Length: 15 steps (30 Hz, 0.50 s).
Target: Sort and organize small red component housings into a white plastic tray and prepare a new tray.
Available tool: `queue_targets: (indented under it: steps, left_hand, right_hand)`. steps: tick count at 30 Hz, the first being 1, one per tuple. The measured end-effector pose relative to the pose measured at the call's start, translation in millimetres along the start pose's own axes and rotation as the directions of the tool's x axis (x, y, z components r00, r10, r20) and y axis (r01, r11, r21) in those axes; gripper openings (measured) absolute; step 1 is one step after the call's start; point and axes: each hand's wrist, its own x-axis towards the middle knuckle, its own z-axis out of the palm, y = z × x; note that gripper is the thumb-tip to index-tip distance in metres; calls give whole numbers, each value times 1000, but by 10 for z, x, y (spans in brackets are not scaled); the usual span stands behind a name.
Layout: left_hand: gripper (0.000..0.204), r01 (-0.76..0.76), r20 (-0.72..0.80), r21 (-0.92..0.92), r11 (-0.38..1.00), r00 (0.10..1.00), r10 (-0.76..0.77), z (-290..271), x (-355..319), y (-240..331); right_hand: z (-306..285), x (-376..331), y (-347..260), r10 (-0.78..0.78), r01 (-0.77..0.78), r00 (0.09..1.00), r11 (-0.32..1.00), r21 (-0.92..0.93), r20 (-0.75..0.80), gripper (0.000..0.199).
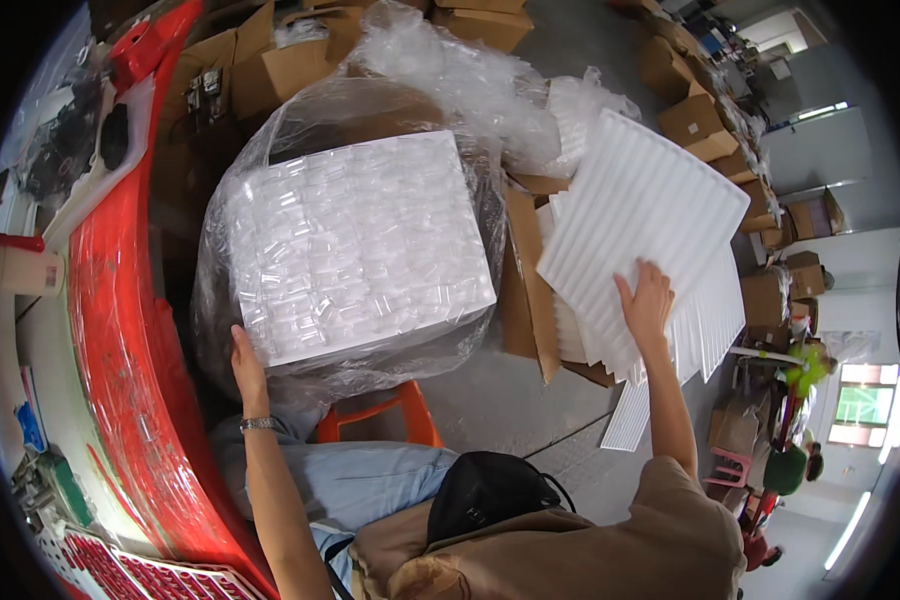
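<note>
My left hand (249, 375) is at the near left corner of a white tray (355, 345), with some of its fingers hidden by the tray's edge. Rows of small clear plastic pieces (360, 235) cover the tray, which sits tilted within a large clear plastic bag (215, 290). On the right, my right hand (649, 305) rests on a white ribbed sheet (640, 215), thumb and fingers apart. Beneath that sheet, several more white ribbed sheets (715, 320) fan out over an open cardboard box (522, 290).
A red, plastic-wrapped table edge (120, 270) curves along my left. An orange stool (415, 415) stands before my knees. Crumpled clear plastic (460, 75) lies beyond the tray. Cardboard boxes (695, 125) line the far right, and people are in the background at right.
</note>
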Motion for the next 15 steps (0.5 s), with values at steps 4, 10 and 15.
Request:
queue_targets:
  steps: [4,10,15]
  left_hand:
    - [72,-16,-14,-27,999,1000,16,-64,64,-92]
    - [76,89,-38,-115,989,995,-94,-158,168,-295]
    - [69,135,66,11,991,989,-136,-225,114,-242]
  right_hand:
    - [-76,23,-103,203,-310,876,932,-188,-438,67]
    - [285,-231,351,726,-678,572,681,278,-382,76]
    - [175,-50,747,578,-351,785,712,608,-223,71]
